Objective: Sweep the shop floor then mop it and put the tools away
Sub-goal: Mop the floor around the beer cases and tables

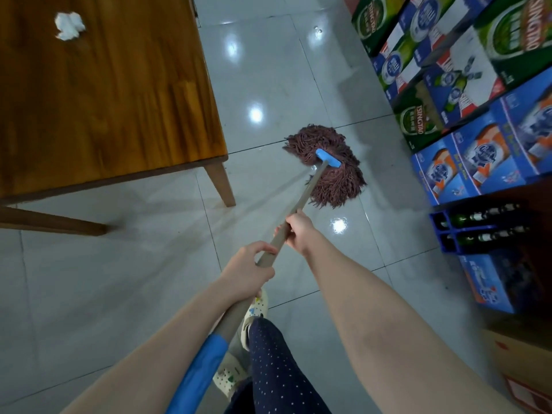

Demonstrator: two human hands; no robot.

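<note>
A mop with a brown string head [328,165] and a blue clamp lies spread on the glossy grey tile floor [134,264], between the table and the stacked boxes. Its grey handle [307,189] runs back toward me and ends in a blue grip near my body. My right hand [298,231] is closed around the handle further down, nearer the head. My left hand [251,270] grips the same handle just behind it. Wet streaks show on the tiles left of the mop head.
A wooden table [104,94] with a crumpled white tissue [69,25] stands at the left, one leg [221,183] close to the mop. Stacked beer cartons [466,85] and a blue bottle crate [478,231] line the right. A cardboard box [525,369] sits at the lower right.
</note>
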